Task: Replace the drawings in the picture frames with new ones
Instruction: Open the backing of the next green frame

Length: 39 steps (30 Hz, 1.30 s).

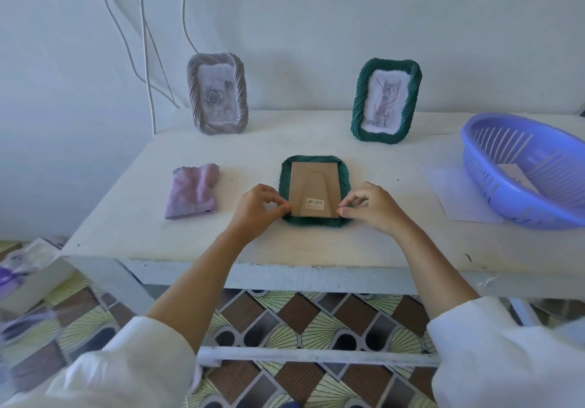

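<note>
A person's left hand (258, 206) and right hand (368, 206) pinch the near corners of the cardboard backing (315, 190) on a face-down green frame (314, 221), white table (285, 243).

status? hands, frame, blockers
Left hand and right hand pinching near corners of cardboard backing. Green frame face down on table, backing still in. Nothing in the way.
</note>
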### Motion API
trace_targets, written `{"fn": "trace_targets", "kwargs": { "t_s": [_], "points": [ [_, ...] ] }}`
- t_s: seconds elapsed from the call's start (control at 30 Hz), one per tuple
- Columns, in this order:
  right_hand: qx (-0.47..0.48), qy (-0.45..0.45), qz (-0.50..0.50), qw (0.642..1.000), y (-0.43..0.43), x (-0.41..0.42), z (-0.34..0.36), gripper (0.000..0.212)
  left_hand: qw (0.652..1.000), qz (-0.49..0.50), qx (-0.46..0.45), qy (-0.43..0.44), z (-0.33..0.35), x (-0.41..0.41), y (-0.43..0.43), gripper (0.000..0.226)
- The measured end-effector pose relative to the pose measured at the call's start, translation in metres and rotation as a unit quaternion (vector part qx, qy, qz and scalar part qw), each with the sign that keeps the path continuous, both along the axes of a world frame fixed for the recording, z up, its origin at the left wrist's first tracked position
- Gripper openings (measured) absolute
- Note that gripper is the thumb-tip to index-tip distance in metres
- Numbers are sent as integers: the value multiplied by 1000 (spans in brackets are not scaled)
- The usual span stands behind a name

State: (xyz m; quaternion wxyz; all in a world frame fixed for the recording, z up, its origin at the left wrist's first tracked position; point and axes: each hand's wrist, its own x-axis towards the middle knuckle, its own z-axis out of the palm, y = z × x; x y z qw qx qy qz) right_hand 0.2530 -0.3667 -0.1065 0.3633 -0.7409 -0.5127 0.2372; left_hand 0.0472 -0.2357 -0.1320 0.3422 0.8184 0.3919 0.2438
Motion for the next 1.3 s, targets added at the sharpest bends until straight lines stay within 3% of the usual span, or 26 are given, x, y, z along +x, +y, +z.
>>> {"fn": "trace_targets", "kwargs": {
  "t_s": [0.33, 1.3],
  "points": [
    [4, -57, 0, 998, -6, -13, -7, 10, 999, -28, 15, 23, 4, -8, -11, 11],
    [-67, -68, 74, 993, 0, -4, -6, 13, 979, -109, 121, 120, 7, -7, -5, 14]
  ]
}}
